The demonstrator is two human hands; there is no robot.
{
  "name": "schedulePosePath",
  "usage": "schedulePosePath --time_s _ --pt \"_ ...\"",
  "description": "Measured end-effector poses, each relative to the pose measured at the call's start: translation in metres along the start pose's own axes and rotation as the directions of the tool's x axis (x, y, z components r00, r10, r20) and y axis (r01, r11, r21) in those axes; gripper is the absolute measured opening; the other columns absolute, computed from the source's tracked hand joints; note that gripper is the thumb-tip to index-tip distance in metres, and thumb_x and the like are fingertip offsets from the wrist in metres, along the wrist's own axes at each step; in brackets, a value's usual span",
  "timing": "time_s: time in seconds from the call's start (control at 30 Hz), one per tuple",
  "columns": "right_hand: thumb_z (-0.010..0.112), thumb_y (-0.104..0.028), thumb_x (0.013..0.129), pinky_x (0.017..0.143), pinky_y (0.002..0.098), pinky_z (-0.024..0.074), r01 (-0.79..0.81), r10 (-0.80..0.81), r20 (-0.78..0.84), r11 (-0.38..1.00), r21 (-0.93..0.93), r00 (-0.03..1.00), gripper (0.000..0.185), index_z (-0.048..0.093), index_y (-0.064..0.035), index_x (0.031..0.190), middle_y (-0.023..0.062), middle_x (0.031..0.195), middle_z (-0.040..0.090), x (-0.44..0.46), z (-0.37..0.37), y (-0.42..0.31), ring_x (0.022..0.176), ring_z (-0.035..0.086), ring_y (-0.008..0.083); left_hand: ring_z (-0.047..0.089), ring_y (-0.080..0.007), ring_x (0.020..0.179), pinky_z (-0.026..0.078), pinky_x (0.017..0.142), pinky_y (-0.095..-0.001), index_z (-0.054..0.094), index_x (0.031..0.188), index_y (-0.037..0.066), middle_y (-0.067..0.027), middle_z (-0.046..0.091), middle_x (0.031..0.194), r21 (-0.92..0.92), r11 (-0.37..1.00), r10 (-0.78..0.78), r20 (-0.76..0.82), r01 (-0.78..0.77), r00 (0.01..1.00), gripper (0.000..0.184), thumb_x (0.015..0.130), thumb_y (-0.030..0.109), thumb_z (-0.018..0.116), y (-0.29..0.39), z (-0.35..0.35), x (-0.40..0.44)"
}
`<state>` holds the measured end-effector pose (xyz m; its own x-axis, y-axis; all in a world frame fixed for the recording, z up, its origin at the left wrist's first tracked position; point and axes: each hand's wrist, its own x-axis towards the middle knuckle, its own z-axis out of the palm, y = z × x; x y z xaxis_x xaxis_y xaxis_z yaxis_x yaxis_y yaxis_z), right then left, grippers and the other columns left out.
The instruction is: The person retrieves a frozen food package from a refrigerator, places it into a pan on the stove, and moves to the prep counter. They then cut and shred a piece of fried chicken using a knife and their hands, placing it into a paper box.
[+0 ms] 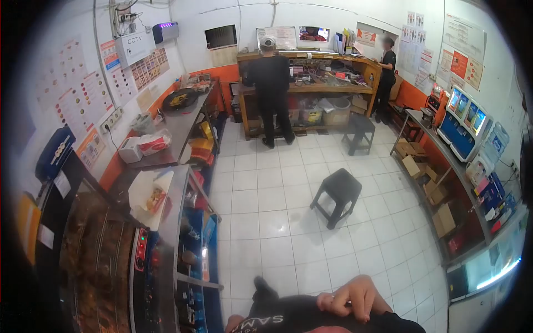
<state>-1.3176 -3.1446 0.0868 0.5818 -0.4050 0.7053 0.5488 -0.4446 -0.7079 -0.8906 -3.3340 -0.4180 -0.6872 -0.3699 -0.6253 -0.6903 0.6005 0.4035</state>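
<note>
At the bottom edge, in front of my black shirt [294, 313] with white lettering, my right hand [358, 297] is raised with its fingers curled in. Whatever its fingers may hold is hidden or too small to name. Beside it, more fingertips [327, 303] show, perhaps belonging to my left hand, but I cannot be sure. A patch of skin [236, 323] at the lower left may be part of my left arm. One dark shoe [265, 289] shows on the tiles ahead of my body.
Black stools [338, 188] stand on the tiled floor [272, 222]. On the left are metal counters with an open food box [152, 194] and a glass-fronted warmer [97, 261]. Two people in black stand by a wooden counter [322, 86]. At right, a drink dispenser [463, 125] stands above cardboard boxes [444, 219].
</note>
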Motion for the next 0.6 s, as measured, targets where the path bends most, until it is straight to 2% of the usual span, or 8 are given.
schedulePosePath --time_s 0.17,0.23,0.3,0.37,0.4,0.43,0.5,0.6 --pt "0.067 -0.037 0.081 0.08 0.0417 0.0198 0.007 -0.003 0.089 0.999 -0.048 0.996 0.023 0.072 -0.0145 0.085 0.0015 0.082 0.044 0.003 -0.088 0.008 0.085 0.04 0.0243 0.062 -0.0357 0.075 0.048 0.069 -0.0446 0.067 0.076 0.003 -0.0196 0.064 0.077 0.002 0.994 0.105 0.069 -0.105 0.992 0.021 0.072 0.022 0.06 -0.038 -0.071 0.03" --pt "0.066 -0.034 0.083 0.08 0.0427 0.0196 0.091 -0.096 -0.059 0.992 -0.084 0.994 0.021 0.072 -0.015 0.087 0.0017 0.082 0.044 0.031 -0.122 0.005 0.081 0.04 0.0226 0.062 -0.0358 0.075 0.048 0.069 -0.0442 0.067 0.075 0.002 -0.0197 0.064 0.077 0.023 0.972 0.232 0.076 -0.234 0.97 0.02 0.072 0.021 0.06 -0.052 -0.103 0.045" --pt "0.065 -0.033 0.083 0.078 0.0409 0.0192 0.063 -0.063 -0.004 0.996 -0.068 0.998 0.019 0.072 -0.0157 0.087 0.0014 0.083 0.043 0.044 -0.156 0.007 0.077 0.04 0.0211 0.062 -0.0352 0.074 0.048 0.069 -0.0438 0.066 0.074 0.002 -0.0196 0.064 0.076 0.097 0.927 0.374 -0.167 -0.363 0.912 0.02 0.072 0.021 0.06 -0.061 -0.127 0.07" --pt "0.065 -0.031 0.084 0.075 0.0389 0.0188 -0.028 0.03 0.085 0.999 -0.024 0.996 0.017 0.072 -0.0154 0.085 0.0012 0.081 0.043 0.048 -0.19 0.01 0.075 0.04 0.0211 0.063 -0.034 0.073 0.048 0.069 -0.0433 0.066 0.073 0.001 -0.0193 0.064 0.075 0.218 0.889 0.455 -0.518 -0.403 0.724 0.022 0.072 0.022 0.059 -0.068 -0.15 0.113" --pt "0.065 -0.031 0.084 0.075 0.0389 0.0188 -0.033 0.034 0.085 0.999 -0.015 0.996 0.017 0.072 -0.0154 0.085 0.0012 0.081 0.043 0.05 -0.205 0.009 0.075 0.04 0.0211 0.062 -0.0331 0.078 0.047 0.072 -0.0437 0.066 0.078 0.001 -0.0189 0.064 0.082 0.017 0.979 0.192 -0.384 -0.201 0.903 0.023 0.075 0.022 0.057 -0.071 -0.17 0.142" --pt "0.065 -0.029 0.084 0.074 0.0383 0.0186 -0.031 0.034 0.098 0.999 -0.032 0.995 0.016 0.071 -0.0151 0.083 0.0012 0.08 0.042 0.05 -0.217 0.007 0.074 0.039 0.021 0.062 -0.0322 0.084 0.047 0.076 -0.0441 0.066 0.082 0.001 -0.0185 0.064 0.088 -0.228 0.957 -0.216 -0.148 0.179 0.965 0.024 0.077 0.021 0.054 -0.058 -0.204 0.174" --pt "0.064 -0.027 0.084 0.074 0.0376 0.0183 -0.021 0.025 0.106 0.999 -0.038 0.994 0.015 0.071 -0.0148 0.082 0.0011 0.078 0.041 0.048 -0.241 0.006 0.072 0.039 0.0209 0.061 -0.0305 0.096 0.045 0.084 -0.045 0.065 0.091 0.002 -0.0178 0.064 0.102 -0.496 0.694 -0.574 0.055 0.522 0.817 0.027 0.081 0.021 0.049 -0.019 -0.267 0.212" --pt "0.063 -0.024 0.085 0.074 0.0378 0.0184 -0.028 0.03 0.105 0.999 -0.019 0.994 0.013 0.07 -0.0141 0.08 0.001 0.076 0.04 0.039 -0.288 0.006 0.069 0.038 0.02 0.057 -0.035 0.102 0.044 0.088 -0.0466 0.065 0.092 0.003 -0.0206 0.061 0.106 -0.545 0.801 -0.43 -0.236 0.248 0.871 0.028 0.084 0.021 0.045 -0.031 -0.29 0.294"
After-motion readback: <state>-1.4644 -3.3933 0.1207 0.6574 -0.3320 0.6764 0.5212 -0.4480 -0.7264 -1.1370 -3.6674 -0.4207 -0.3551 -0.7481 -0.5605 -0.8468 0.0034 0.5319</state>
